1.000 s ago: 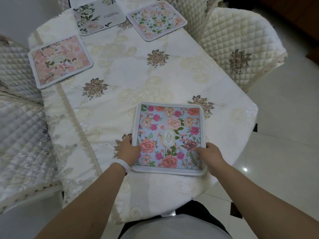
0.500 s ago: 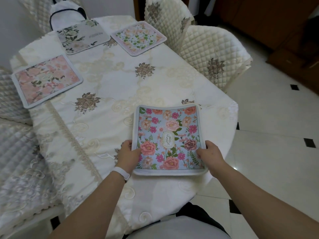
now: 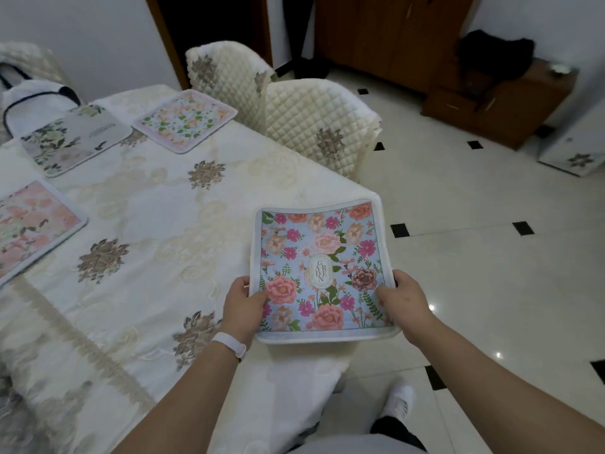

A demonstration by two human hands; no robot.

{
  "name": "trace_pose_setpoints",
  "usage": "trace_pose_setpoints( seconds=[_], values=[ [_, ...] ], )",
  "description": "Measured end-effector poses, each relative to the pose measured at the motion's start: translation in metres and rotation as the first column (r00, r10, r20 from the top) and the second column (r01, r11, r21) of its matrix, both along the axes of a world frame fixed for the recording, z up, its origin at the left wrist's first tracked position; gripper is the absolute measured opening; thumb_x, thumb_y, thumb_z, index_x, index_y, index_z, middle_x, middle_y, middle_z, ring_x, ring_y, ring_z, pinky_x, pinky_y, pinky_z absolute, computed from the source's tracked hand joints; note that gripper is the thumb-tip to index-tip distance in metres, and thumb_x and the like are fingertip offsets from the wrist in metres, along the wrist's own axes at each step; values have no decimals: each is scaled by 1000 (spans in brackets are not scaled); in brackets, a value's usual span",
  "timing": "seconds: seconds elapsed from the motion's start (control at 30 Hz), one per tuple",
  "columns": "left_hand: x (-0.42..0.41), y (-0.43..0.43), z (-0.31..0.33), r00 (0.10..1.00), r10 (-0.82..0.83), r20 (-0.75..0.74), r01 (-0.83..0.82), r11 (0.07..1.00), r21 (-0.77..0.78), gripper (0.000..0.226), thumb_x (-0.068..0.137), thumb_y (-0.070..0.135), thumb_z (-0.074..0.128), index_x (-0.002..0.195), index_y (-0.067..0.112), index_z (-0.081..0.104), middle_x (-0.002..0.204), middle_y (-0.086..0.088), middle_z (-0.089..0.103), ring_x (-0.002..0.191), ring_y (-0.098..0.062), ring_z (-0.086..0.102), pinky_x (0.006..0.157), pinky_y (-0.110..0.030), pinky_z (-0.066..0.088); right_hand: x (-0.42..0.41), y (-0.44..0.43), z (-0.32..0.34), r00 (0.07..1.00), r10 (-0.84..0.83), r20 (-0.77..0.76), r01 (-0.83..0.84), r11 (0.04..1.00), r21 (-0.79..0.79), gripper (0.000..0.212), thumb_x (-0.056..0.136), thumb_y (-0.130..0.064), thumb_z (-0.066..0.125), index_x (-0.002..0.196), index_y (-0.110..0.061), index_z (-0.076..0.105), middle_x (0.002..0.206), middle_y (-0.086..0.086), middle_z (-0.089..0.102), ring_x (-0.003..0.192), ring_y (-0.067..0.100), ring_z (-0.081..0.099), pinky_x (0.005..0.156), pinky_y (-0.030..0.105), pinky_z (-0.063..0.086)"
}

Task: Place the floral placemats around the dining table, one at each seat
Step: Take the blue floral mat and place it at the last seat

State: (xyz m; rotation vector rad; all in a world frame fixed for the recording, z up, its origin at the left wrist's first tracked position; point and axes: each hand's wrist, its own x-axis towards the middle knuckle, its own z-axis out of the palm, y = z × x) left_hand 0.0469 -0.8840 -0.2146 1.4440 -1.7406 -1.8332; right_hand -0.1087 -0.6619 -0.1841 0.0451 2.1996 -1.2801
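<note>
A blue floral placemat (image 3: 322, 257) with pink and orange flowers is held at the near right corner of the dining table (image 3: 157, 231), partly past the table edge. My left hand (image 3: 244, 306) grips its near left edge and my right hand (image 3: 404, 301) grips its near right edge. Three other placemats lie on the cream tablecloth: a pink one (image 3: 29, 231) at the left, a grey one (image 3: 72, 139) at the far end, and a pale pink-and-green one (image 3: 185, 121) at the far right side.
Two quilted cream chairs (image 3: 314, 126) stand along the table's right side. A white bag (image 3: 32, 99) sits at the far end. A wooden cabinet (image 3: 497, 103) stands on the tiled floor at the right. My foot (image 3: 399, 404) is by the table corner.
The blue placemat was lying flat near the table's end; both hands have lifted it and carried it rightward toward the table's corner, while my view turned right.
</note>
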Motion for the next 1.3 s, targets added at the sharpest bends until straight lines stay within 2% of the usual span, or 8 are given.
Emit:
trace_pose_setpoints(
  seconds=[0.2, 0.27, 0.43, 0.73, 0.9, 1.07, 1.17, 1.3],
  values=[
    [-80, 58, 19, 996, -75, -41, 72, 995, -61, 18, 89, 4, 61, 104, 11, 55, 91, -6, 69, 70, -18, 68, 50, -23, 53, -55, 67, 22, 996, -83, -34, 81, 995, -55, 20, 88, -5, 54, 92, -23, 61, 92, 0, 69, 81, 16, 68, 57, 29, 55],
    [-109, 81, 25, 993, -100, -59, 96, 993, -61, 17, 88, 3, 61, 102, 13, 56, 92, -8, 69, 71, -21, 69, 53, -27, 55, -77, 98, 28, 992, -117, -45, 113, 991, -71, 18, 88, -5, 54, 94, -21, 61, 91, 0, 69, 79, 15, 68, 55, 28, 54],
    [-182, 139, 42, 979, -170, -114, 164, 985, -60, 15, 89, 4, 62, 98, 15, 56, 95, -13, 71, 79, -33, 71, 72, -48, 60, -137, 170, 39, 980, -188, -66, 180, 978, -110, 17, 88, -7, 55, 98, -19, 62, 92, 0, 71, 79, 16, 70, 55, 29, 56],
    [-272, 226, 68, 959, -221, -176, 199, 971, -132, 15, 90, 5, 61, 95, 18, 54, 98, -9, 71, 82, -27, 72, 70, -42, 59, -215, 259, 55, 967, -224, -124, 199, 963, -184, 17, 87, -5, 57, 92, -22, 58, 91, 0, 70, 76, 15, 70, 49, 24, 53],
    [-300, 250, 75, 951, -246, -189, 218, 963, -156, 16, 91, 5, 60, 104, 13, 54, 99, -9, 70, 83, -26, 72, 67, -39, 60, -243, 283, 58, 963, -233, -138, 206, 961, -188, 17, 87, -4, 59, 92, -20, 57, 90, 1, 69, 75, 15, 70, 45, 22, 53],
    [-333, 248, 76, 940, -279, -196, 245, 952, -185, 21, 88, 5, 63, 106, 14, 58, 101, -12, 71, 88, -29, 71, 76, -48, 59, -269, 289, 57, 954, -255, -158, 227, 958, -178, 20, 86, -5, 60, 90, -24, 56, 92, 2, 69, 77, 18, 70, 50, 30, 57],
    [-356, 243, 74, 935, -283, -212, 244, 951, -192, 21, 87, 3, 63, 104, 15, 59, 99, -10, 72, 87, -28, 71, 74, -44, 59, -289, 287, 57, 953, -252, -168, 227, 961, -158, 21, 86, -5, 59, 90, -25, 56, 92, 1, 69, 80, 20, 71, 61, 38, 62],
    [-392, 237, 67, 929, -275, -248, 238, 956, -170, 21, 88, 2, 63, 102, 17, 59, 98, -8, 72, 86, -25, 71, 72, -41, 59, -326, 279, 59, 947, -251, -200, 228, 965, -130, 18, 86, -7, 60, 96, -22, 56, 93, 0, 69, 81, 19, 71, 56, 35, 60]
  ],
)
